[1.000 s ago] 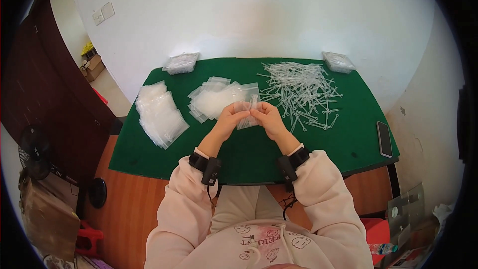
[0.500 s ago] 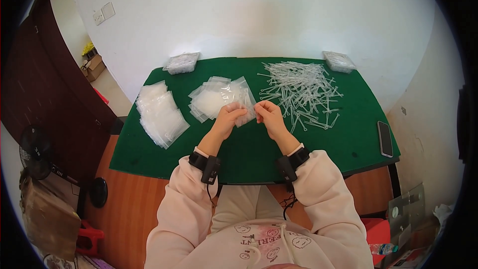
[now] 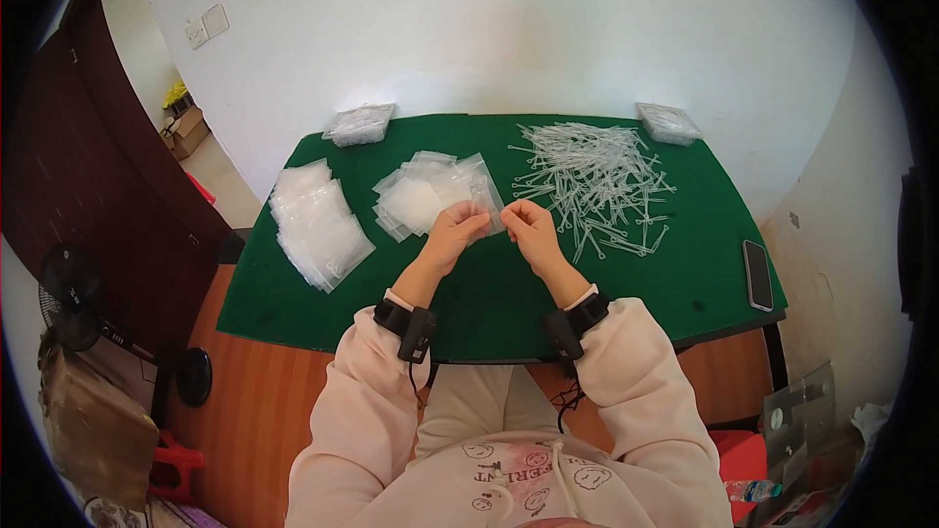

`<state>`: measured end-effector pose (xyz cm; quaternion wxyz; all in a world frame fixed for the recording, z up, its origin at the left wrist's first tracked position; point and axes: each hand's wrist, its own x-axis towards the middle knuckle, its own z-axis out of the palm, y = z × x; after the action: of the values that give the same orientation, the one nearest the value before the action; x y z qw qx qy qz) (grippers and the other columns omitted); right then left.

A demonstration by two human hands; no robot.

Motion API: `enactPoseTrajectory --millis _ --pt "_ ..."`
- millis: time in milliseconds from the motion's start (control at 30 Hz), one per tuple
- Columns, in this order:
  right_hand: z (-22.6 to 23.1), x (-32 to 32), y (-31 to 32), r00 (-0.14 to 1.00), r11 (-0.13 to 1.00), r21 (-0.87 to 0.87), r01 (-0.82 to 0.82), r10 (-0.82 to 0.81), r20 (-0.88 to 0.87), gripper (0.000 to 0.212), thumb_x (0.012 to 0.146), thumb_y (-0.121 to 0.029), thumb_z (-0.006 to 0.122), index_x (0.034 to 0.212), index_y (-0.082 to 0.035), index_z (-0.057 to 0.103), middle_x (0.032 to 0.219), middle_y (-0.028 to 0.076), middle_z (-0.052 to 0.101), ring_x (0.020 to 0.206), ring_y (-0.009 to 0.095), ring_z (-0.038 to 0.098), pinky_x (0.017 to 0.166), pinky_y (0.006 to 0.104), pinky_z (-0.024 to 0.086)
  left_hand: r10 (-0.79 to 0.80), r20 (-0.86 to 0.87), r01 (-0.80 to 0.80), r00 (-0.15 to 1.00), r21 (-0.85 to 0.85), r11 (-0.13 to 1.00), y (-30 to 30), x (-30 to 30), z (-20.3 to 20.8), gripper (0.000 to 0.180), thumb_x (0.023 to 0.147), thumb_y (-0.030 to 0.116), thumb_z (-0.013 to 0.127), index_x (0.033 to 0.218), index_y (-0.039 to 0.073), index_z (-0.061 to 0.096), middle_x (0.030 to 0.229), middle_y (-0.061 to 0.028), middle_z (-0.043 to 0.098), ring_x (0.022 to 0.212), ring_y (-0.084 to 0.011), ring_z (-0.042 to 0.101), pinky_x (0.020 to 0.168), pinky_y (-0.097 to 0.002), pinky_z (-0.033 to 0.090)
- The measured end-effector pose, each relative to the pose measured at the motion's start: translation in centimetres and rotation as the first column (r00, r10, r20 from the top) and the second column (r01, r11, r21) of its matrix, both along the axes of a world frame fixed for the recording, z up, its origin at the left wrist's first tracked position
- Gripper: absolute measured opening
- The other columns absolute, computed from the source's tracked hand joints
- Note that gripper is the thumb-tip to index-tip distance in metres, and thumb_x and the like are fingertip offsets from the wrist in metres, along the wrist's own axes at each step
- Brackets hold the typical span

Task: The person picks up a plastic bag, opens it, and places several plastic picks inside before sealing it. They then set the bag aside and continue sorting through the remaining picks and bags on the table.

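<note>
A clear plastic zip bag (image 3: 496,205) is pinched between the thumb and fingers of my left hand (image 3: 454,238). At the bag's right edge, my right hand (image 3: 534,237) also has its thumb and fingertips pressed together, so both hands grip the bag. Faint thin shapes show in the bag, too small to make out. Just beyond my left hand lies a loose pile of clear bags (image 3: 411,202). To the right of my right hand spreads a heap of thin clear plastic sticks with looped ends (image 3: 592,171).
A fanned stack of bags (image 3: 318,225) lies at the left of the green-covered table (image 3: 626,308). Wrapped clear packs stand at the back left (image 3: 359,125) and back right (image 3: 669,124). A phone (image 3: 756,274) rests by the right edge. A white wall (image 3: 489,29) rises behind.
The bag in my hands has turned a little, and less of it shows above my left fingers. My hands have barely moved. The piles look the same.
</note>
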<state>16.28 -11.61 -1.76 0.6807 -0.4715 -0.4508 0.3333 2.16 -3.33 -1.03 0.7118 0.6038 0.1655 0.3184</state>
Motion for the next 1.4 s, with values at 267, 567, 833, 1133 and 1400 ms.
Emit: enactPoseTrajectory --millis 267,567,833,1133,1400 --pt "-0.7 0.5 0.1 0.990 0.998 0.049 -0.039 0.032 0.140 0.006 0.081 -0.008 0.059 0.077 -0.004 0.056 0.067 -0.005 0.051 0.058 0.002 0.043 0.052 0.0167 0.034 0.048 0.010 -0.048 0.999 0.063 0.997 0.0 0.0 0.1 0.015 0.081 0.013 0.061 0.092 0.003 0.060 0.081 0.0003 0.058 0.071 -0.0071 0.050 0.065 -0.0200 0.039" --pt "0.3 -0.5 -0.3 0.996 0.994 0.104 -0.043 0.035 0.076 0.010 0.076 -0.009 0.063 0.072 -0.004 0.055 0.062 -0.005 0.050 0.056 0.002 0.041 0.050 0.0172 0.032 0.045 -0.189 -0.015 0.981 0.159 0.987 -0.2 -0.1 0.0 0.011 0.076 0.011 0.066 0.083 0.004 0.060 0.074 0.0020 0.057 0.066 -0.0058 0.048 0.059 -0.0201 0.037" --pt "-0.7 0.5 0.1 0.994 0.998 0.050 -0.045 0.040 0.100 0.007 0.076 -0.008 0.061 0.073 -0.004 0.056 0.064 -0.005 0.052 0.057 0.001 0.042 0.051 0.0167 0.033 0.068 0.070 -0.076 0.995 0.120 0.990 -0.4 0.5 -0.1 0.015 0.077 0.004 0.062 0.091 0.002 0.058 0.081 -0.0020 0.059 0.069 -0.0084 0.052 0.064 -0.0230 0.043" --pt "-1.0 0.1 0.4 0.992 0.996 0.085 -0.007 -0.004 0.122 0.004 0.076 -0.006 0.061 0.078 -0.003 0.059 0.065 -0.005 0.053 0.058 0.002 0.044 0.051 0.0170 0.034 0.031 0.062 -0.035 0.998 0.067 0.997 -0.3 0.3 0.1 0.015 0.078 0.006 0.062 0.092 0.001 0.058 0.080 -0.0031 0.059 0.069 -0.0098 0.053 0.061 -0.0232 0.043" --pt "-0.6 0.2 0.4 1.000 0.994 0.113 0.013 -0.016 0.027 0.007 0.078 -0.007 0.063 0.078 -0.002 0.058 0.065 -0.004 0.053 0.057 0.001 0.044 0.051 0.0169 0.034 0.125 -0.038 -0.123 0.991 0.062 0.990 -0.9 0.3 0.6 0.020 0.080 0.011 0.063 0.095 0.000 0.059 0.077 -0.0029 0.059 0.065 -0.0090 0.054 0.058 -0.0220 0.043"
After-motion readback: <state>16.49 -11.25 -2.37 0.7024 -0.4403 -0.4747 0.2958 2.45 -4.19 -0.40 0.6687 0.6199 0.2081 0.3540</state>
